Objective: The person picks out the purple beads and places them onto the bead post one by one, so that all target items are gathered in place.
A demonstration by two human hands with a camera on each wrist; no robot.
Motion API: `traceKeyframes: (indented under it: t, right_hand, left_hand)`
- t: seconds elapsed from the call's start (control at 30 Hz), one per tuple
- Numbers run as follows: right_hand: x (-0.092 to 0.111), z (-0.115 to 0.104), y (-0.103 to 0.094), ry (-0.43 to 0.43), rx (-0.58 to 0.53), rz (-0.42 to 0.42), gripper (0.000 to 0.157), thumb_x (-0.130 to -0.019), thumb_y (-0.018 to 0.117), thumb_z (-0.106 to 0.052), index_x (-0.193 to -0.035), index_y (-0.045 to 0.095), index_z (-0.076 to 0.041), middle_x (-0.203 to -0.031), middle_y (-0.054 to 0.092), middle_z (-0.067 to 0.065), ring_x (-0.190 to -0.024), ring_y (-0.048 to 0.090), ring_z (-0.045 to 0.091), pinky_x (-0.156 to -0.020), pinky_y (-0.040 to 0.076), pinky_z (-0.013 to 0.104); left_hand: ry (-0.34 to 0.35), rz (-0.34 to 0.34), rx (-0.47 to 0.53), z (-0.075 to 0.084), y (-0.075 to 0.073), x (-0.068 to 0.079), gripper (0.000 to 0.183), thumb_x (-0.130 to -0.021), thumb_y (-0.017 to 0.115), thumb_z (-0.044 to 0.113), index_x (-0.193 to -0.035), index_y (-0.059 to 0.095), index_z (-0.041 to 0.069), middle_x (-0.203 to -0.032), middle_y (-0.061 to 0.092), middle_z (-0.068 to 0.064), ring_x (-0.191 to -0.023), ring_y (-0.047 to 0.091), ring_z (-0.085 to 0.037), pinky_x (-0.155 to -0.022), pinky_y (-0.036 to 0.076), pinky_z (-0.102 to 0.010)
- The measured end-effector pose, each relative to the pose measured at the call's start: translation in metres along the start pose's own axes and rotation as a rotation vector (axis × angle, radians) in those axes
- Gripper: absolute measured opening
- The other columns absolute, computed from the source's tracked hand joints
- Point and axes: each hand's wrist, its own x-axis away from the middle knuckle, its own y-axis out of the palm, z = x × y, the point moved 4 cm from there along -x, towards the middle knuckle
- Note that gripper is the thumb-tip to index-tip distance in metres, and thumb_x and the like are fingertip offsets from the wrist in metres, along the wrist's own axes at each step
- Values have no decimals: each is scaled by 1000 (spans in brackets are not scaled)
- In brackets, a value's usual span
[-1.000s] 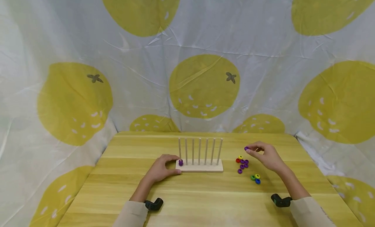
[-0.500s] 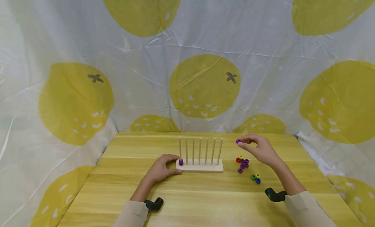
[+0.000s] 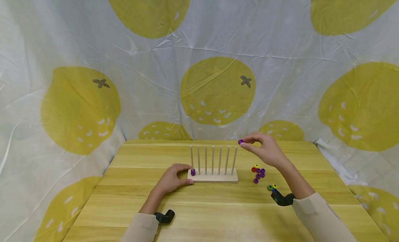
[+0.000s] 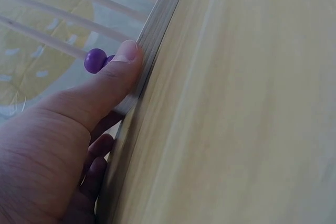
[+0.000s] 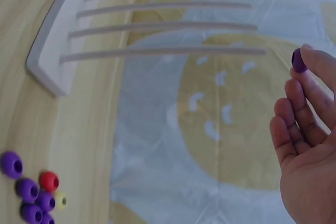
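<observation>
In the head view, a pale wooden rack (image 3: 215, 178) with seven slim upright pegs stands with its long axis running left to right. The left hand (image 3: 170, 179) grips the rack's left end, beside round purple stacked beads (image 3: 193, 172) on the leftmost peg. Right of the rack, the raised right hand (image 3: 265, 148) pinches a small purple bead (image 3: 240, 142); the pegs lie to this hand's left, the rightmost closest. Multicoloured loose beads (image 3: 258, 175) lie right of the rack.

In the left wrist view, the thumb presses the rack's edge.

In the right wrist view, the pinched bead is near the rightmost peg's free tip, not touching it.
</observation>
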Motion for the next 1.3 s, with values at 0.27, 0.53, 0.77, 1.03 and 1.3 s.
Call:
traceKeyframes:
  t: [0.27, 0.53, 0.77, 1.03, 1.3]
  right_hand:
    - [-17, -25, 17, -68, -53, -36, 19, -98, 72, -39, -112, 78, -28, -113, 72, -9, -106, 64, 15, -92, 53, 44]
    - [-31, -40, 39, -60, -68, -78, 24, -97, 71, -46, -114, 77, -31, -112, 72, -10, -106, 63, 15, -92, 53, 43]
    - [-43, -55, 54, -83, -82, -99, 21, -96, 73, -42, -113, 78, -30, -110, 72, -9, -104, 64, 14, -91, 54, 41]
    - [-57, -71, 70, -143, -101, -125, 18, -97, 74, -38, -111, 79, -29, -106, 73, -10, -99, 65, 11, -91, 55, 39]
    - [-71, -77, 89, -143, -71, -176, 19, -98, 72, -38, -111, 80, -27, -104, 74, -11, -98, 66, 10, -91, 56, 36]
  left_hand:
    - [-18, -10, 11, 1, -1, 1, 60, -79, 85, 55, -130, 71, 28, -136, 67, 3, -133, 57, -25, -114, 45, -51]
    - [-26, -8, 17, 1, -1, 1, 59, -79, 86, 52, -130, 71, 28, -137, 66, 3, -134, 56, -26, -115, 44, -51]
    - [-18, 2, 13, 2, 0, 0, 58, -79, 86, 51, -129, 72, 26, -135, 68, 2, -132, 57, -27, -115, 44, -52]
    - [-32, 1, 32, 2, 0, 1, 57, -79, 87, 50, -129, 72, 27, -135, 67, 3, -131, 57, -25, -115, 44, -52]
    - [-31, -8, 32, 1, 0, -1, 58, -79, 87, 50, -130, 71, 27, -135, 67, 4, -132, 57, -25, -115, 44, -52]
